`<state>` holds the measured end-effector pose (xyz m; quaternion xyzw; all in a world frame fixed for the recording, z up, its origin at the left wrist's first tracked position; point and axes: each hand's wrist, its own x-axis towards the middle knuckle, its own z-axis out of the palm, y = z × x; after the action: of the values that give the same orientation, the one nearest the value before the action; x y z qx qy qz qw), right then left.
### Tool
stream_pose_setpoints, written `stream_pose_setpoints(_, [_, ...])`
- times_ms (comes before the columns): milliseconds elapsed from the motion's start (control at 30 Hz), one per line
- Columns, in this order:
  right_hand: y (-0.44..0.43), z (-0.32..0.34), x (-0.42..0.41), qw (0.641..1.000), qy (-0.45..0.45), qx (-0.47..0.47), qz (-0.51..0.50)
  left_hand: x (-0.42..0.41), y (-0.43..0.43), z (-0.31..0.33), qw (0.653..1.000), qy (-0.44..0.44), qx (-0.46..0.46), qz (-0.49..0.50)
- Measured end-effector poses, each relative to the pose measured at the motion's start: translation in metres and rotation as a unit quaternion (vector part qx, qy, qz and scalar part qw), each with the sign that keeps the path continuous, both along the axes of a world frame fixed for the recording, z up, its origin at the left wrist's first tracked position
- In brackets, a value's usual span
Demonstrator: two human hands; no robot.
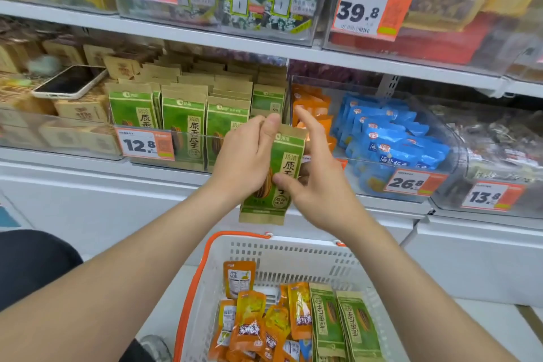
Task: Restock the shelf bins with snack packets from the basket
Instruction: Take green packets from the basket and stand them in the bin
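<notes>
A smartphone [70, 81] lies flat on brown packets in the far-left shelf bin. Beside it, a clear bin [188, 153] with a 12.8 price tag [144, 144] holds rows of upright green sunflower-seed packets [183, 123]. Just in front of that bin's right end, the left hand [246, 156] curls its fingers over the top left edge of one more green seed packet [279, 185]. The packet stands on end in mid-air, printed face to the camera, long axis near vertical with its top leaning slightly right toward the shelf. The right hand [318, 188] pinches it at mid-height, thumb on the face, index finger stretched upward. Directly below, a white basket [293, 256] with an orange rim carries a heap of orange snack sachets [252, 323] on the left and green seed packets [340, 323] lying lengthwise on the right. Further right on the shelf, another clear bin [452, 138] holds orange sachets [313, 110] beside blue packets [393, 138], tagged 26.8 [411, 183].
</notes>
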<state>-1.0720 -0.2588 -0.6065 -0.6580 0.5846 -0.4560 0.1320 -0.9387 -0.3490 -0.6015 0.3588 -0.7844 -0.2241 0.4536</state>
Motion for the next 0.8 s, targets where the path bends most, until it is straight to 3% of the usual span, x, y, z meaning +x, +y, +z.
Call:
stream_pose_setpoints(67, [-0.008, 0.021, -0.004, 0.999, 0.019, -0.031, -0.027, 0.0, -0.004, 0.006, 0.998, 0.061, 0.006, 0.026])
stream_pose_setpoints(167, [-0.019, 0.044, -0.002, 0.979, 0.015, -0.177, -0.104, 0.003, -0.012, 0.015, 0.981, 0.155, 0.025, 0.116])
stream_pose_setpoints(267, [-0.041, 0.056, -0.006, 0.959, -0.008, -0.256, -0.12, 0.01, -0.024, 0.014, 0.978, 0.118, 0.051, 0.164])
stream_pose_setpoints(333, [-0.057, 0.058, -0.007, 0.97, 0.045, -0.213, -0.106, 0.013, -0.027, 0.01, 0.981, 0.052, 0.073, 0.17])
stream_pose_setpoints(433, [-0.077, 0.06, -0.012, 0.985, 0.145, -0.076, -0.059, 0.014, -0.025, 0.005, 0.976, -0.034, 0.102, 0.188])
stream_pose_setpoints(567, [-0.097, 0.062, -0.016, 0.967, 0.245, 0.067, -0.017, 0.015, -0.023, 0.003, 0.97, -0.096, 0.104, 0.196])
stream_pose_setpoints(633, [-0.106, 0.064, -0.015, 0.944, 0.31, 0.106, -0.049, 0.016, -0.023, 0.003, 0.971, -0.103, 0.1, 0.193])
stream_pose_setpoints(733, [-0.114, 0.07, -0.008, 0.865, 0.474, 0.119, -0.11, 0.017, -0.024, 0.004, 0.971, -0.097, 0.107, 0.193])
stream_pose_setpoints(800, [-0.119, 0.071, -0.002, 0.831, 0.526, 0.137, -0.121, 0.016, -0.024, 0.005, 0.97, -0.093, 0.112, 0.195])
